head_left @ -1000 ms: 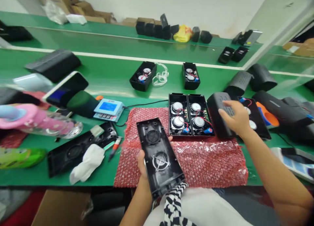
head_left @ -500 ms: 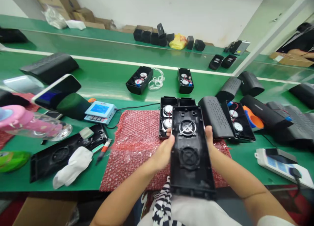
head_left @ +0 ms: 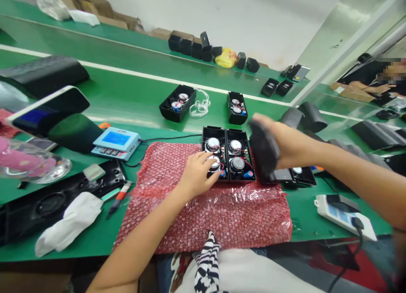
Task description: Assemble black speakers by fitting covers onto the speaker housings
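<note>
My right hand (head_left: 288, 145) is closed around a black plastic speaker shell (head_left: 264, 151), blurred by motion and tilted on edge right of the open speaker boxes. My left hand (head_left: 199, 172) lies with fingers spread over the left open speaker box (head_left: 207, 134), fingertips at its lower round driver. Beside it stands a second open speaker box (head_left: 234, 134), with two drivers, red wires and a blue connector. Both rest at the back edge of a red bubble-wrap sheet (head_left: 222, 212). Another dark speaker shell is partly hidden behind my right hand.
Left are a blue tester (head_left: 116, 140), a leaning phone (head_left: 50, 111), a black panel (head_left: 47, 204), a white cloth (head_left: 71, 221) and a marker pen (head_left: 119, 197). A power strip (head_left: 345, 216) lies right. Open speaker boxes (head_left: 178, 103) stand further back. Another person sits far right.
My left hand has let go of the shell and moved onto the left speaker box. My right hand has carried the shell up and right, turning it on edge, uncovering both boxes.
</note>
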`<action>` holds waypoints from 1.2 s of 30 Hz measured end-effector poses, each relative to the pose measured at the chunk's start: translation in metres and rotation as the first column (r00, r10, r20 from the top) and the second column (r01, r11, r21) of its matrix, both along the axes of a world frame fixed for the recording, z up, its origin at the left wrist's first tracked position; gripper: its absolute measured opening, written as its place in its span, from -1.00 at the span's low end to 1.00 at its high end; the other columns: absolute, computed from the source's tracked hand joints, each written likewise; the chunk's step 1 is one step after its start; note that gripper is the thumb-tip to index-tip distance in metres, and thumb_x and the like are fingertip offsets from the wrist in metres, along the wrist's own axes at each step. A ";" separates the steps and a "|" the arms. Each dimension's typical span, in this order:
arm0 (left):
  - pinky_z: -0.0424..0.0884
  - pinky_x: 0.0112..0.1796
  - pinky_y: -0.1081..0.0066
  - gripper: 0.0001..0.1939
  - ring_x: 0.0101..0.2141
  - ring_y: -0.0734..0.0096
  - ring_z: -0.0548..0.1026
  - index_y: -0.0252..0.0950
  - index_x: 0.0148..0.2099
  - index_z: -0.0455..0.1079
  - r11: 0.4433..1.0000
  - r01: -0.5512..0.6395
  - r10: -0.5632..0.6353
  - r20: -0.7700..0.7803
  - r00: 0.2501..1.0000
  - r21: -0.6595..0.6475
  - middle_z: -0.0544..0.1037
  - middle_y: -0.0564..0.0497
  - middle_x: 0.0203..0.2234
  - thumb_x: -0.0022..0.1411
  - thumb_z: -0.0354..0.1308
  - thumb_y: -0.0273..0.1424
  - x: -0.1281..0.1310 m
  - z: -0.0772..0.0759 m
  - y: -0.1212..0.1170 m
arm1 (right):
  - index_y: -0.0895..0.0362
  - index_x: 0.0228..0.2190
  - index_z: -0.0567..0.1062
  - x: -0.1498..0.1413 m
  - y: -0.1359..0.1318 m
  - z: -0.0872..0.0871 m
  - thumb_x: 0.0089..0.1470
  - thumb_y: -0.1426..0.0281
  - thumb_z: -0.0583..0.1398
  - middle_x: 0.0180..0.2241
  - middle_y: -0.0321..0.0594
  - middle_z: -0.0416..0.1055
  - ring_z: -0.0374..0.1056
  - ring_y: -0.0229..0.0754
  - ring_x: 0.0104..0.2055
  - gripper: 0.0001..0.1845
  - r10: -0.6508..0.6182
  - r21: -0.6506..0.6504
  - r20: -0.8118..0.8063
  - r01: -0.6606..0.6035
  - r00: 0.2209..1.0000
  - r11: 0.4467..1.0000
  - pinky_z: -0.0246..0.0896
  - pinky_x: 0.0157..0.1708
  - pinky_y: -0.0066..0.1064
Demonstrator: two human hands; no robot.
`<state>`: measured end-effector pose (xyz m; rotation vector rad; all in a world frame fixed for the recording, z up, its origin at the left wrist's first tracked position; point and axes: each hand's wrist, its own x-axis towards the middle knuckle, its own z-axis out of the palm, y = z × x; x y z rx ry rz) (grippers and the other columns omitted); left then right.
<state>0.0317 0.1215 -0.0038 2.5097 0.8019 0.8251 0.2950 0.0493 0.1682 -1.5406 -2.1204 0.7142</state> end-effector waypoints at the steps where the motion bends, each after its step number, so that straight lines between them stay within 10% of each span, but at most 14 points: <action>1: 0.24 0.08 -0.04 -0.62 0.08 -0.09 0.37 -0.32 -0.01 0.49 0.999 0.018 -0.018 0.017 1.000 0.046 0.51 -0.24 0.06 0.25 0.11 -0.20 -0.002 -0.011 -0.002 | 0.13 0.12 0.41 -0.001 0.005 -0.010 -0.17 0.43 0.42 0.20 0.00 0.27 0.08 0.28 0.29 -0.23 0.138 -0.007 0.184 -0.139 0.973 0.990 -0.28 0.31 0.23; 5: 0.21 0.10 -0.06 -0.59 0.09 -0.07 0.34 -0.32 0.05 0.47 0.987 0.058 -0.071 0.087 0.994 0.149 0.47 -0.26 0.09 0.26 0.07 -0.21 -0.005 -0.043 -0.006 | -0.02 0.16 0.33 0.009 0.022 -0.054 0.25 0.65 -0.01 0.24 -0.11 0.23 0.07 0.06 0.32 -0.45 0.538 -0.154 0.635 -0.591 0.555 0.792 -0.24 0.25 0.33; 12: 0.17 0.13 -0.06 -0.60 0.09 -0.02 0.35 -0.29 0.02 0.48 0.992 0.070 -0.079 0.088 0.993 0.108 0.46 -0.24 0.09 0.28 0.04 -0.19 -0.004 -0.054 0.000 | 0.21 0.22 0.21 0.023 0.058 -0.090 0.29 0.65 -0.02 0.19 0.18 0.23 0.11 0.13 0.29 -0.50 0.485 -0.123 0.852 -0.826 0.196 0.550 0.18 0.12 0.24; 21: 0.09 0.16 -0.12 -0.59 0.12 -0.05 0.34 -0.29 0.05 0.47 0.993 0.071 -0.076 0.041 0.996 0.098 0.47 -0.24 0.08 0.29 0.04 -0.19 -0.005 -0.053 -0.003 | 0.23 0.20 0.22 0.020 0.066 -0.102 0.30 0.64 -0.05 0.18 0.18 0.25 0.19 0.16 0.25 -0.53 0.534 -0.156 0.837 -0.883 0.120 0.443 0.27 0.08 0.15; 36: 0.12 0.14 -0.15 -0.62 0.09 -0.05 0.36 -0.29 0.01 0.49 0.992 0.056 -0.060 0.038 0.997 0.112 0.48 -0.24 0.05 0.30 0.03 -0.21 -0.005 -0.051 -0.004 | 0.18 0.19 0.23 0.018 0.062 -0.106 0.27 0.65 0.01 0.25 0.16 0.15 0.15 0.15 0.28 -0.52 0.517 -0.132 0.838 -0.854 0.175 0.503 0.23 0.12 0.11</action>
